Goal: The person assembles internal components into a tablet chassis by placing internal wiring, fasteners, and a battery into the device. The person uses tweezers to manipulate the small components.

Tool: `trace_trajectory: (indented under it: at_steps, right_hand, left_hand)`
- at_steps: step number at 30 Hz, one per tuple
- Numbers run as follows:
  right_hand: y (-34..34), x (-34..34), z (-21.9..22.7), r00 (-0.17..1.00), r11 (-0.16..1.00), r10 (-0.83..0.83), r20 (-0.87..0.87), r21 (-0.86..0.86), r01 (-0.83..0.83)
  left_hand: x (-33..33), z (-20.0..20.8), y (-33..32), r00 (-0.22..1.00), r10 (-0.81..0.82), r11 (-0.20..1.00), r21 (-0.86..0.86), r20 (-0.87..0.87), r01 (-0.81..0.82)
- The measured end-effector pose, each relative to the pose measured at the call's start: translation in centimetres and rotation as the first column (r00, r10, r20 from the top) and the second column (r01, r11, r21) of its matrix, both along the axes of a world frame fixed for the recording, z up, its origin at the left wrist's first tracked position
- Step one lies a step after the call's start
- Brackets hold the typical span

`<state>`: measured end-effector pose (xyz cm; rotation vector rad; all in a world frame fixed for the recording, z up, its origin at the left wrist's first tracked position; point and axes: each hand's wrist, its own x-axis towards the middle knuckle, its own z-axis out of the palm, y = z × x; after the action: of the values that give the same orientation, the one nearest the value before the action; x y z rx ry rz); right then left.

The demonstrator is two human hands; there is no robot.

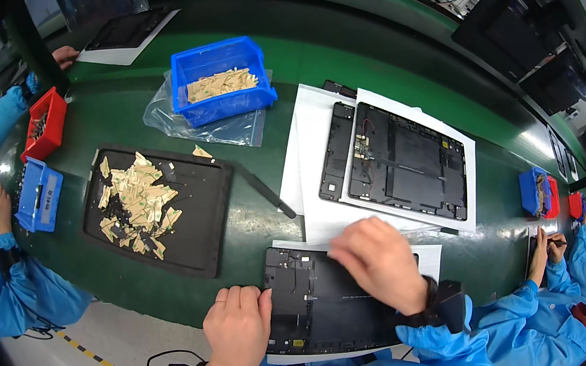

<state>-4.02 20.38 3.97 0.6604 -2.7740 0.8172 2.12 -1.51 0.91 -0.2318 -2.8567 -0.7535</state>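
Observation:
In front of me an opened tablet-like device [327, 307], black with its inner boards showing, lies on a white sheet [430, 261]. My left hand [238, 331] is closed at the device's left edge, thumb against the rim; its fingertips are hidden from view. Over the upper right part of the device is my right hand [380, 261], its fingers bent into a pinch. Anything between those fingers is hidden or too small to make out. Just beyond, another opened device [403, 159] rests on white sheets, with a narrow black part [337, 150] along its left side.
A black tray [201, 227] holds crumpled tan strips [140, 198]. Behind it, a blue bin [225, 106] of similar strips stands on a clear plastic bag [169, 114]. A black stick-like tool [268, 194] lies beside the tray. Co-workers in blue sit left and right; a red bin [45, 121] is far left.

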Motion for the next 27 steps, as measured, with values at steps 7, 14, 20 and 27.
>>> trace_trajectory:
  at_steps: [7,14,20,27]
  right_hand:
    - [2.0,0.9,-0.9,0.999,0.999,0.039,0.032,-0.015,-0.038]
    - [3.4,-1.5,-1.9,0.882,0.98,0.186,0.433,-0.151,-0.133]
    - [3.2,-2.4,-1.6,0.821,0.987,0.154,0.55,-0.05,-0.151]
    - [3.2,-2.3,-1.7,0.83,0.983,0.174,0.529,-0.042,-0.179]
  left_hand:
    - [-0.5,0.6,-0.2,0.913,-0.127,0.702,0.686,0.388,-0.194]
    - [-2.0,1.5,0.2,0.734,-0.392,0.323,0.83,0.555,-0.455]
    - [-2.3,0.9,0.6,0.716,-0.366,0.175,0.8,0.594,-0.574]
    - [-2.6,1.1,0.2,0.67,-0.407,0.181,0.774,0.62,-0.606]
